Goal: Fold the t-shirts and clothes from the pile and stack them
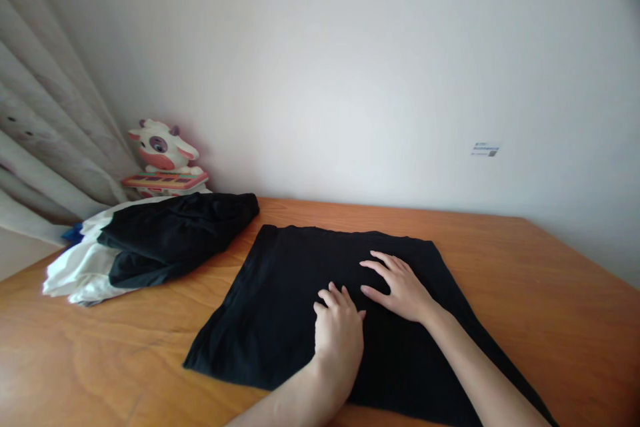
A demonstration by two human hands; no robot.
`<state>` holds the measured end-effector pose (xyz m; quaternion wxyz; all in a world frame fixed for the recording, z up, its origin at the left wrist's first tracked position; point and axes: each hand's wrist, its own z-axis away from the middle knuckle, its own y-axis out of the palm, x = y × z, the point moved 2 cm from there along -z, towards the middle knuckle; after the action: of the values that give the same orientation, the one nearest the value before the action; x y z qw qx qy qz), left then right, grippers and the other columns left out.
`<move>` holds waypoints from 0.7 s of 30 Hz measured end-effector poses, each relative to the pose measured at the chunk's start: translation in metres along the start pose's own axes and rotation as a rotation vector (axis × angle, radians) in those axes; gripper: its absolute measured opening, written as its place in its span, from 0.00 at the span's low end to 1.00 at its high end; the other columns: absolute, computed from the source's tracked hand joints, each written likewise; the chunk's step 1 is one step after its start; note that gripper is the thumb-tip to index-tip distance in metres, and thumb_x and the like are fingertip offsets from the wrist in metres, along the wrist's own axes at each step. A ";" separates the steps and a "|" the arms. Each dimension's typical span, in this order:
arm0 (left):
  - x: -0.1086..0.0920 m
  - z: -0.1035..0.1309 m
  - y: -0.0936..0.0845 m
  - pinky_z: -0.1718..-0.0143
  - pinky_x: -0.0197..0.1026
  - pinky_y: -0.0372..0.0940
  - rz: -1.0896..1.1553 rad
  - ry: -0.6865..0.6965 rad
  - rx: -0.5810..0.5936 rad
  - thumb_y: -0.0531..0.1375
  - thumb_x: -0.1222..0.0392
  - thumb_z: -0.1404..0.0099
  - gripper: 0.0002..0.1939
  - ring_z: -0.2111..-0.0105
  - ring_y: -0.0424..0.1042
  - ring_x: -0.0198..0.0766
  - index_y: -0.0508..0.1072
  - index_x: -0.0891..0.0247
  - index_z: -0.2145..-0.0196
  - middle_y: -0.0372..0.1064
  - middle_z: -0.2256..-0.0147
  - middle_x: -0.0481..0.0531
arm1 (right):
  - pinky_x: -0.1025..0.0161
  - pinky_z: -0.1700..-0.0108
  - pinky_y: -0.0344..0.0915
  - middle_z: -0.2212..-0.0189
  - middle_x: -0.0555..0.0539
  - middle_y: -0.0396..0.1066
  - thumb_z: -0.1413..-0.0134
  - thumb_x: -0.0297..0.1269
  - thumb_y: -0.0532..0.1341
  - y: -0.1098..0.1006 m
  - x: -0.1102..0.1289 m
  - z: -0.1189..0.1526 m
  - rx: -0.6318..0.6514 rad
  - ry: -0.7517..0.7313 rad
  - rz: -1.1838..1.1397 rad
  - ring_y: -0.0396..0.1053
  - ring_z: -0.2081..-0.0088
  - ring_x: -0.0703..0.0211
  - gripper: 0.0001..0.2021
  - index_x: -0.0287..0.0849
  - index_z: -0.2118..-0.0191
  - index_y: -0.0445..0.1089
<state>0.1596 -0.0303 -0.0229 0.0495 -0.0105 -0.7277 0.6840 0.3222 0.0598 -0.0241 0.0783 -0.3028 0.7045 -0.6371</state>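
A black garment [280, 300] lies spread out on the wooden table, its narrower edge toward the wall and its wider part toward me. Which kind of garment it is, I cannot tell. My left hand [339, 333] rests on the middle of the cloth, fingers slightly bent and apart, holding nothing. To its right and a little farther off, my right hand [397, 285] touches the cloth with its fingers spread and thumb apart. Few wrinkles show in the fabric. The garment's near right part is partly covered by my right forearm.
On the left of the wooden table [545, 300] is a heap of black clothing [175, 240] and white clothing [83, 270]. A cow-shaped toy with a keyboard [165, 160] stands behind it, beside a pale curtain [55, 100]. A white wall [350, 80] borders the far edge.
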 end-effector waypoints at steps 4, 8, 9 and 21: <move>0.003 -0.005 -0.003 0.53 0.63 0.72 0.056 0.007 0.015 0.53 0.47 0.26 0.29 0.44 0.69 0.70 0.70 0.70 0.38 0.65 0.40 0.76 | 0.41 0.33 0.53 0.34 0.42 0.62 0.38 0.60 0.56 0.005 -0.001 0.004 -0.035 0.054 0.025 0.59 0.34 0.43 0.28 0.54 0.38 0.68; 0.011 -0.007 -0.008 0.45 0.67 0.68 0.127 0.092 -0.018 0.52 0.47 0.25 0.29 0.38 0.63 0.70 0.69 0.69 0.36 0.61 0.36 0.72 | 0.42 0.35 0.55 0.34 0.39 0.62 0.36 0.58 0.55 0.010 0.004 0.012 -0.068 0.131 0.127 0.61 0.35 0.41 0.29 0.49 0.37 0.67; 0.013 -0.008 -0.010 0.43 0.67 0.66 0.135 0.114 -0.017 0.51 0.47 0.25 0.29 0.37 0.62 0.70 0.69 0.69 0.36 0.60 0.35 0.71 | 0.42 0.36 0.56 0.35 0.37 0.62 0.36 0.58 0.54 0.009 0.008 0.015 -0.072 0.149 0.162 0.61 0.36 0.40 0.29 0.47 0.37 0.67; 0.072 -0.047 0.001 0.31 0.58 0.53 0.456 0.632 -0.049 0.49 0.67 0.28 0.24 0.30 0.53 0.47 0.65 0.59 0.36 0.59 0.32 0.56 | 0.41 0.32 0.51 0.36 0.34 0.64 0.37 0.50 0.56 -0.023 0.059 0.015 0.071 -0.088 0.188 0.58 0.34 0.40 0.26 0.39 0.42 0.70</move>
<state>0.0917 0.0221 -0.0174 0.1176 -0.3834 -0.6719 0.6227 0.2895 0.0159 0.0109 0.1790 -0.2600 0.7028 -0.6375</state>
